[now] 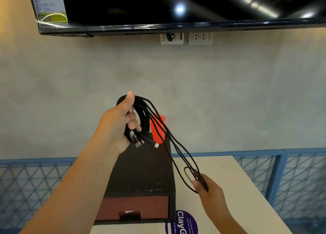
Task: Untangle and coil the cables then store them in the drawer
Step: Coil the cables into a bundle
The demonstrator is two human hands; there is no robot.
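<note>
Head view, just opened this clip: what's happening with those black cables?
A person is partway through coiling the black cables. The left hand grips the wound bundle, raised over a dark drawer box on a white table, with the connectors hanging from it. The right hand holds the loose strands lower down. The drawer looks shut, so these cables are not yet stored.

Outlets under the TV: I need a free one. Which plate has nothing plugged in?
The right outlet; both its sockets are bare, while the left outlet holds a black plug.
</note>
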